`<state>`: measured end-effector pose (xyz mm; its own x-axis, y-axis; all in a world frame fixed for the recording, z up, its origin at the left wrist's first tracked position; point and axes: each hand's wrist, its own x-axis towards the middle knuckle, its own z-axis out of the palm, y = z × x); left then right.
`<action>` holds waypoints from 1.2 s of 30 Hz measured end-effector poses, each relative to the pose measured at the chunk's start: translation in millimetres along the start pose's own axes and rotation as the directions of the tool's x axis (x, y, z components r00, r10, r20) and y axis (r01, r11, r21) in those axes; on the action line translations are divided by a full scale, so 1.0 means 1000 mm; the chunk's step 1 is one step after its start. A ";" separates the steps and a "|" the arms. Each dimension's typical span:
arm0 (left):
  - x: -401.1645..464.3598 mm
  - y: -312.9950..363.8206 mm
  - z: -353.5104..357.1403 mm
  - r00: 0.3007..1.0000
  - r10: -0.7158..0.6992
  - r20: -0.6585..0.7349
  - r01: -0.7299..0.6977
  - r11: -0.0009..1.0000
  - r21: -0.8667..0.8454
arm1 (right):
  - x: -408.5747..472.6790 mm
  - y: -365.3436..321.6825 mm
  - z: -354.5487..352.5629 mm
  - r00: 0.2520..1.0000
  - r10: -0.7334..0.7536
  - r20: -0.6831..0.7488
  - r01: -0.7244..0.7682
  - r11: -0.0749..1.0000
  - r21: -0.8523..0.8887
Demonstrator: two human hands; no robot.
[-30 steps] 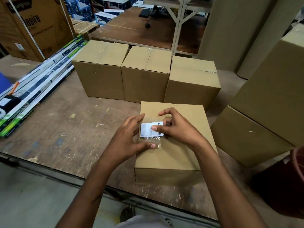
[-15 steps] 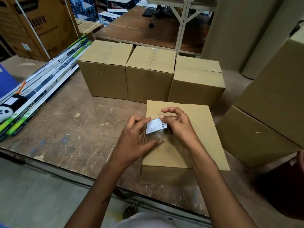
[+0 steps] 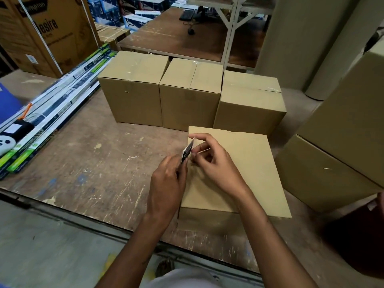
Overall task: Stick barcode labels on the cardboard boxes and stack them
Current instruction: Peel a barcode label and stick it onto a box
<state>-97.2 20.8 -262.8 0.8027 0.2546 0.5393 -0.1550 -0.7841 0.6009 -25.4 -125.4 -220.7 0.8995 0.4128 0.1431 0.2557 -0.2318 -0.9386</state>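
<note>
A plain cardboard box (image 3: pixel 245 163) lies on the worn wooden table (image 3: pixel 99 163) right in front of me. Above its near-left corner I hold a small barcode label (image 3: pixel 187 151), now turned almost edge-on. My left hand (image 3: pixel 168 183) pinches its lower end and my right hand (image 3: pixel 212 161) pinches its upper edge with fingertips. The label is lifted off the box top. Three more sealed cardboard boxes (image 3: pixel 191 92) stand side by side in a row behind.
Long packaged tubes (image 3: pixel 54 104) lie along the table's left side. Two large stacked cartons (image 3: pixel 340 142) stand at the right. A dark red bin (image 3: pixel 365 235) sits at the lower right. A big printed carton (image 3: pixel 41 32) and shelving stand behind.
The label lay flat near the box top a second ago; both hands have since lifted it and turned it on edge. The view has shifted slightly.
</note>
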 end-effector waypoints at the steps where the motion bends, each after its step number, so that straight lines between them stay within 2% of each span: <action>1: 0.001 -0.001 0.000 1.000 -0.014 0.002 0.014 1.000 -0.006 | 0.000 -0.002 0.000 1.000 -0.015 0.002 0.015 0.998 -0.064; 3: 0.002 -0.006 -0.001 0.998 -0.052 0.018 0.053 0.997 -0.048 | 0.002 -0.007 0.001 0.999 -0.036 0.002 0.036 0.988 -0.152; 6: 0.004 -0.015 -0.001 0.989 -0.135 0.056 0.143 0.970 -0.195 | 0.010 -0.012 0.001 0.999 -0.039 -0.009 0.037 0.980 -0.195; 12: 0.006 -0.026 0.000 0.969 -0.234 0.075 0.245 0.909 -0.336 | 0.014 -0.007 0.006 0.996 -0.043 -0.082 0.029 0.986 -0.161; 14: 0.004 -0.026 -0.002 0.939 -0.334 0.083 0.338 0.854 -0.396 | 0.011 -0.007 0.004 0.991 -0.087 -0.105 0.075 0.990 -0.117; 16: 0.004 -0.027 -0.003 0.877 -0.458 0.144 0.468 0.751 -0.465 | 0.006 -0.010 0.000 0.986 -0.117 -0.122 0.118 0.993 -0.001; 18: 0.006 -0.025 -0.006 0.805 -0.538 0.251 0.575 0.600 -0.557 | 0.000 -0.012 -0.005 0.989 -0.103 -0.103 0.109 0.992 0.063; 21: 0.014 -0.011 -0.015 0.728 -0.532 0.433 0.640 0.299 -0.708 | -0.011 -0.008 -0.007 0.989 -0.126 -0.079 0.126 0.992 -0.007; 22: 0.017 -0.006 -0.018 0.710 -0.530 0.464 0.647 0.232 -0.726 | -0.015 -0.006 -0.008 0.990 -0.119 -0.073 0.117 0.993 -0.023; 24: 0.024 -0.001 -0.022 0.686 -0.540 0.487 0.653 0.162 -0.740 | -0.021 -0.004 -0.009 0.995 -0.072 -0.068 0.071 0.997 -0.026; 26: 0.028 -0.001 -0.023 0.714 -0.502 0.487 0.635 0.172 -0.753 | -0.026 -0.003 -0.009 0.996 -0.024 -0.082 0.024 1.000 0.002; 29: 0.028 -0.003 -0.020 0.808 -0.393 0.438 0.560 0.284 -0.778 | -0.027 -0.002 -0.005 0.988 0.002 -0.156 0.016 0.993 0.115; 33: 0.034 0.000 -0.018 0.850 -0.364 0.381 0.511 0.392 -0.766 | -0.029 -0.003 0.000 0.970 0.065 -0.234 0.023 0.934 0.358; 36: 0.040 0.002 -0.018 0.871 -0.339 0.356 0.485 0.471 -0.737 | -0.033 0.000 -0.001 0.951 0.183 -0.250 -0.051 0.889 0.455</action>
<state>-75.5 39.9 -229.4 0.9567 0.2859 0.0554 -0.1079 0.1713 0.9793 -55.0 -139.5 -224.8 0.9906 0.1295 0.0430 0.0200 0.1740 -0.9845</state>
